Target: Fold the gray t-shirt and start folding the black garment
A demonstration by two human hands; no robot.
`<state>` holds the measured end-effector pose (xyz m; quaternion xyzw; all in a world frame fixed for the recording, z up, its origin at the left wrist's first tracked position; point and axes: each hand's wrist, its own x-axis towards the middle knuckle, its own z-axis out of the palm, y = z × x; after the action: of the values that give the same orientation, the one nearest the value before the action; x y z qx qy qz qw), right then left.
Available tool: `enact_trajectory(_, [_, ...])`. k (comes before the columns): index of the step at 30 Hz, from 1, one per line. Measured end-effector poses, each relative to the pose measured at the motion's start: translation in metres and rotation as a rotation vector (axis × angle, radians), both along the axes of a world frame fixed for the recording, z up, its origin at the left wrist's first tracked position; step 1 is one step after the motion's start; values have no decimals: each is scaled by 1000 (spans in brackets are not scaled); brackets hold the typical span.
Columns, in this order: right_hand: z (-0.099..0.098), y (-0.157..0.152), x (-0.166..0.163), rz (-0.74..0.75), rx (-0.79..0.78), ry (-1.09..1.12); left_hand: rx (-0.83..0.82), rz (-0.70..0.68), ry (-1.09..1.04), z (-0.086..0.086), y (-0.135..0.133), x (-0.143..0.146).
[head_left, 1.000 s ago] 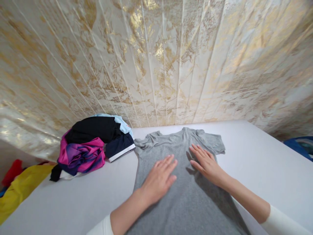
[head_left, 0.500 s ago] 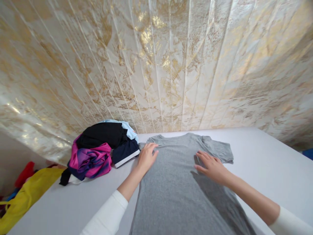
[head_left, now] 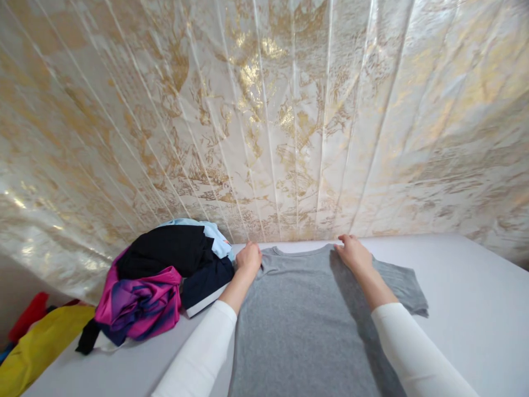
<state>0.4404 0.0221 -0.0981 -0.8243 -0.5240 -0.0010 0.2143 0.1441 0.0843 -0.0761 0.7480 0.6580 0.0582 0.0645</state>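
A grey T-shirt [head_left: 301,309] lies spread out with its neckline at the far side and its right sleeve stretched outward. At its left shoulder, my left hand [head_left: 249,257] is closed with the fabric in its fingers. My right hand [head_left: 355,256] pinches the shirt by the right shoulder, just beside the collar; the fingertips are partly hidden. The shirt's left sleeve is mostly covered by my left hand, and its lower part runs out of view at the bottom.
Left of the shirt is a heap of clothes: a black garment [head_left: 165,251], a pink and purple one [head_left: 140,303] and a navy one with a white band [head_left: 206,281]. Yellow cloth [head_left: 53,342] lies at the lower left. A gold-patterned curtain [head_left: 264,121] hangs behind the white surface [head_left: 467,309].
Both hands have moved from lying open on the shirt's upper part to its shoulders and closed there. The view has shifted slightly.
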Motion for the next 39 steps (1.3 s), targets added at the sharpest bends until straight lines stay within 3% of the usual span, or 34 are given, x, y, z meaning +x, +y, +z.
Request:
enact_trajectory(4, [-13, -4, -2, 1, -14, -41, 21, 11, -1, -3, 7, -1])
enact_trajectory(8, [-11, -4, -1, -13, 44, -75, 24, -19, -4, 2, 15, 1])
enact_trajectory(14, [-13, -2, 7, -36, 155, 76, 58, 34, -15, 15, 29, -5])
enact_trajectory(19, [-25, 1, 8, 52, 205, 76, 75, -36, 26, 1, 33, 0])
enact_trajectory(23, [-29, 3, 6, 126, 220, 26, 121, -95, 66, -6, 22, -2])
enact_trajectory(33, [-10, 6, -26, 291, 147, -28, 188, -208, 216, 19, -38, -57])
enact_trajectory(39, [3, -5, -87, 564, 63, -25, 216, -39, 217, 22, -40, -66])
